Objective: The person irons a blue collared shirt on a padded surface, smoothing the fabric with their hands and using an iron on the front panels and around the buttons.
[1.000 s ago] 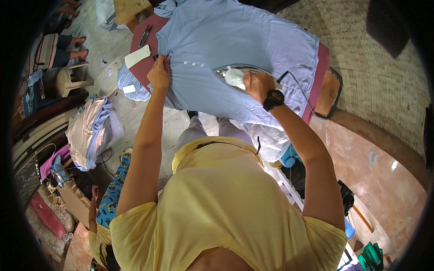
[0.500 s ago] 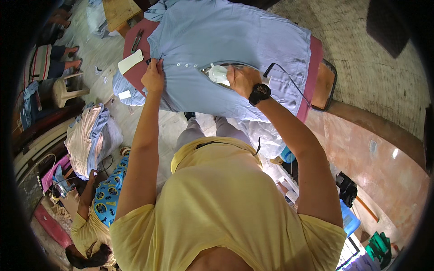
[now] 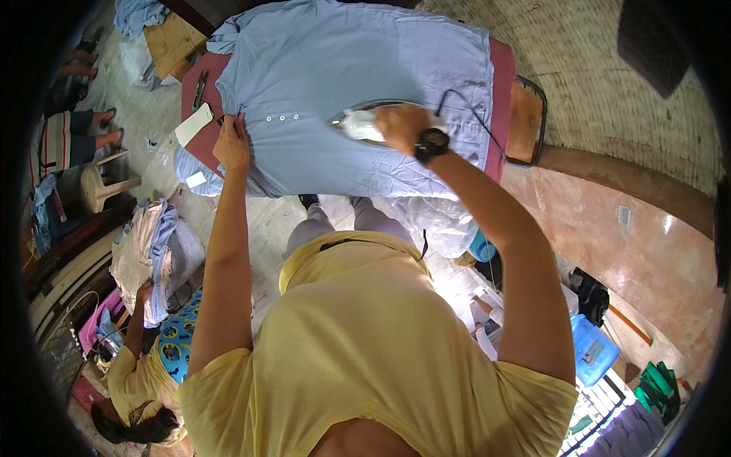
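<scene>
Far left: a seated person's striped trousers and feet [image 3: 72,137] show at the rim, with a pale stool [image 3: 99,186] just beside them. Below that, a heap of clothes [image 3: 148,251] lies on the floor, and a second person [image 3: 137,388] in a yellow top reaches an arm up to it.

On the board: a maroon board [image 3: 502,84] carries a pale blue shirt [image 3: 358,61], spread flat with its button strip facing you and its hem hanging over the near edge. A white phone [image 3: 194,124] lies on the board's left end, just beside the shirt, with dark scissors [image 3: 199,89] above it.

Your left hand [image 3: 232,143] rests at the shirt's left edge beside the button strip. Its fingers are curled on the cloth and press it down at the edge; you cannot tell whether they pinch a fold or only pin it flat.

Your right hand [image 3: 403,126] is closed around the handle of the iron [image 3: 365,126]. The iron lies sole-down on the middle of the shirt, nose pointing left toward the buttons. A black watch [image 3: 432,143] sits on that wrist. The iron's black cord [image 3: 472,114] loops up and right across the shirt toward the board's far end.

Right of the board: a metal rest [image 3: 525,122] is fixed at the end. Lower right, a blue box [image 3: 594,350] and green cloth [image 3: 655,385] sit on the floor.
</scene>
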Demonstrator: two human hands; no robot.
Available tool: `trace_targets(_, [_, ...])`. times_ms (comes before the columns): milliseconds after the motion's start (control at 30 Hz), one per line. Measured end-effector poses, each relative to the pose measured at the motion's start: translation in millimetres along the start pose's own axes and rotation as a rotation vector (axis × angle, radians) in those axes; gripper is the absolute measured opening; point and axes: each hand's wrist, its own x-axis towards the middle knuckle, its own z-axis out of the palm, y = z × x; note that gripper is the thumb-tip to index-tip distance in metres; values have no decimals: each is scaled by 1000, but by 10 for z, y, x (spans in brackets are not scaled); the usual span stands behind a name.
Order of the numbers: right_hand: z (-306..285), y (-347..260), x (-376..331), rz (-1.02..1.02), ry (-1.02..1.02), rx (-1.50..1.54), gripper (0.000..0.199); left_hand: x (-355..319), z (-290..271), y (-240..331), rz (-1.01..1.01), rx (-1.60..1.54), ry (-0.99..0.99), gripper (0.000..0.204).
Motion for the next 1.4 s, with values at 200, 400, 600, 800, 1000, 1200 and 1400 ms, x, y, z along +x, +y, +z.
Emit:
trace_targets(200, [-226,1238,-708,250,-76,-64,40,12,-25,72,-8,-24,15,26])
trace_targets(400, [-161,1079,-543,234,-15,13,45,20,-83,86,-18,-28,-4,24])
trace_targets(600, [-35,479,-60,158,111,35,45,15,-27,65,-21,3,2,25])
trace_targets(800, [-88,195,148,148,112,33,47,-15,34,30,-4,-14,10,26])
trace_targets(1000, [-452,1862,-646,416,187,-217,32,-7,-190,209,-130,-90,-112,30])
trace_targets(1200, [-835,3063,-1426,985,293,186,89,-53,-460,486,-31,86,71,33])
trace_targets(1400, [-380,3561,-1395,1185,440,205,106,162,-448,528,48,-120,78,31])
